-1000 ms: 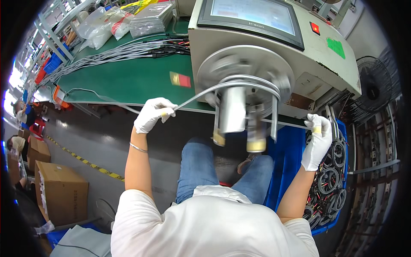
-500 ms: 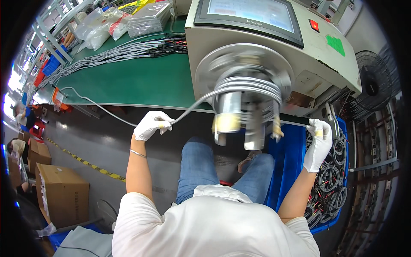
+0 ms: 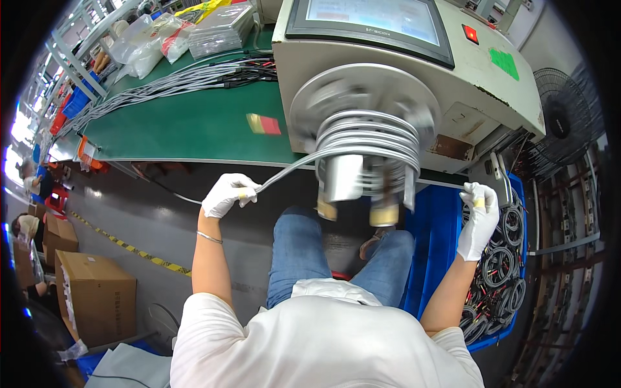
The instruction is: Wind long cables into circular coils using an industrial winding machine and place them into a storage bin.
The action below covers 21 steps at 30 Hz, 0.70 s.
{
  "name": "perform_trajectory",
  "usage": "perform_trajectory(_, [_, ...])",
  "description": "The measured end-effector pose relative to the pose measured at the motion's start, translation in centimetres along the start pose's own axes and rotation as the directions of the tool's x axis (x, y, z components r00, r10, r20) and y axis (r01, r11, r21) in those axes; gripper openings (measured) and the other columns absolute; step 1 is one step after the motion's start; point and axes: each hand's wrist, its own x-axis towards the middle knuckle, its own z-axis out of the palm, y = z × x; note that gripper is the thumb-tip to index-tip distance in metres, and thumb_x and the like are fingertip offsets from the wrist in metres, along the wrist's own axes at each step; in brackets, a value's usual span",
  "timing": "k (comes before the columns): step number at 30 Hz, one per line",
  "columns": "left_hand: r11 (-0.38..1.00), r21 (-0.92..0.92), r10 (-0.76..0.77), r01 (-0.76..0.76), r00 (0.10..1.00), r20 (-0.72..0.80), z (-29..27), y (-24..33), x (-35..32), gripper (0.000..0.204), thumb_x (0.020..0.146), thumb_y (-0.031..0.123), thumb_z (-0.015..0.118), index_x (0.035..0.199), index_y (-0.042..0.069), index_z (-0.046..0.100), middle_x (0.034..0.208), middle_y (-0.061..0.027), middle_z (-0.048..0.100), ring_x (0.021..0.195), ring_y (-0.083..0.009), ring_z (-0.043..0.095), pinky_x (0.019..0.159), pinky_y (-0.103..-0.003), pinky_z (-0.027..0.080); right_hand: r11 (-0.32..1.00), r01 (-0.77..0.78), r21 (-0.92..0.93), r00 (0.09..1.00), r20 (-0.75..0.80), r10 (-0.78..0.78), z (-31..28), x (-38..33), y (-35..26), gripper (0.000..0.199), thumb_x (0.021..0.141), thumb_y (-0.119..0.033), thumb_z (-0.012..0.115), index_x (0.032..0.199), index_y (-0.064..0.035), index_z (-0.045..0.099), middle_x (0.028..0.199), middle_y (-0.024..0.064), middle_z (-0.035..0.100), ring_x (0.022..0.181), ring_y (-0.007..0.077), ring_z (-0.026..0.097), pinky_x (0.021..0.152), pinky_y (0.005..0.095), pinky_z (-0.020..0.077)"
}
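Observation:
My left hand [image 3: 228, 195], in a white glove, closes its fingers round a grey cable [image 3: 284, 172]. From there the cable runs up to the winding head [image 3: 365, 139] of a bench machine, where several turns lie round its posts. The round plate and posts are blurred by motion. Behind the left hand, the cable's thin tail hangs off to the left below the table edge. My right hand [image 3: 479, 223], also gloved, has its fingers curled together below the machine's right side. What it pinches, if anything, I cannot make out.
The cream machine [image 3: 504, 107] carries a screen [image 3: 375, 26] and red switch [image 3: 471, 34]. On the green table [image 3: 194, 132] lie grey cables [image 3: 187, 81] and plastic bags [image 3: 145, 52]. A blurred yellow-red piece [image 3: 264, 124] shows near the machine. A blue bin [image 3: 427, 239] with coiled cables stands right.
The winding head has turned, and its cable turns look more spread out. The cable's tail has dropped from the table edge. A yellow-red piece has appeared. Both hands stay nearly in place.

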Motion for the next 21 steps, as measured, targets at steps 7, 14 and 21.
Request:
perform_trajectory(7, [0.956, -0.216, 0.217, -0.197, 0.973, 0.073, 2.0, 2.8, 0.0, 0.019, 0.072, 0.009, 0.072, 0.087, -0.004, 0.073, 0.068, -0.0070, 0.063, 0.054, -0.0112, 0.051, 0.052, -0.022, 0.037, 0.999, -0.010, 0.038, 0.999, 0.032, 0.009, 0.3, -0.1, -0.1, 0.016, 0.096, -0.016, 0.060, 0.097, 0.0000, 0.063, 0.091, 0.0089, 0.068, 0.077, 0.0132, 0.063, 0.077, 0.0260, 0.0505])
perform_trajectory(14, [0.910, -0.218, 0.374, -0.353, 0.926, 0.061, 6.7, 8.3, -0.7, 0.033, 0.076, 0.010, 0.076, 0.106, -0.001, 0.070, 0.071, -0.0056, 0.060, 0.060, -0.0110, 0.052, 0.057, -0.024, 0.041, 0.991, 0.045, 0.125, 0.984, 0.164, -0.066, 3.3, -0.7, -2.7, 0.014, 0.095, -0.014, 0.061, 0.098, 0.0001, 0.063, 0.091, 0.0085, 0.069, 0.079, 0.0138, 0.063, 0.078, 0.0262, 0.0499])
perform_trajectory(21, [0.661, 0.535, 0.467, -0.526, 0.847, 0.255, 11.3, 15.1, -2.6, 0.135, 0.053, 0.037, 0.092, 0.154, 0.004, 0.009, 0.094, -0.0127, 0.058, 0.080, -0.0250, 0.059, 0.072, -0.033, 0.049, 0.887, 0.455, 0.084, 0.747, 0.505, -0.431, 6.6, -1.1, -6.9, 0.069, 0.082, -0.038, 0.076, 0.133, 0.0002, 0.050, 0.125, 0.0129, 0.058, 0.112, 0.0215, 0.058, 0.098, 0.0342, 0.0452])
